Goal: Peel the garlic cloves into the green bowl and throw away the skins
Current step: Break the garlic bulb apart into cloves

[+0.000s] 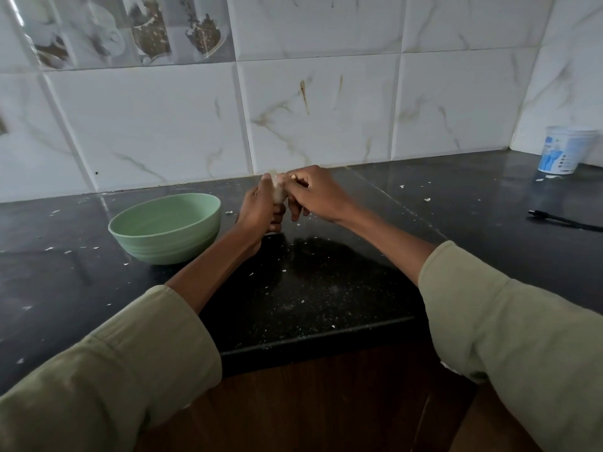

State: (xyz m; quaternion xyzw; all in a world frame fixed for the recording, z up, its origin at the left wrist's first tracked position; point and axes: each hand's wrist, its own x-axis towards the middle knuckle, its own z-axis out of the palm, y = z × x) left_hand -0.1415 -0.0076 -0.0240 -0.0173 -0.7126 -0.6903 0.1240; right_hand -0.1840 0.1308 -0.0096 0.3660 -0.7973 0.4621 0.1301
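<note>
I grip the garlic (279,190) upright in my left hand (261,207) above the counter (326,288), while my right hand (313,190) pinches its top skin. The green bowl (164,230) sits just left, nearer my left hand.

Wall (156,132): large glossy white tiles, faint grey-gold marble veining, pale grout lines. Upper left, decorative tiles (130,27) printed with brown and white motifs, detail unclear. Brown streaks (305,96) on one centre tile. Side wall meets back wall in a corner at right. Tabletop (326,288): polished black speckled stone, reflective, seam running diagonally right of centre. Below its front edge, dark wood-grain cabinet front (310,402). Light soft, dim.
</note>
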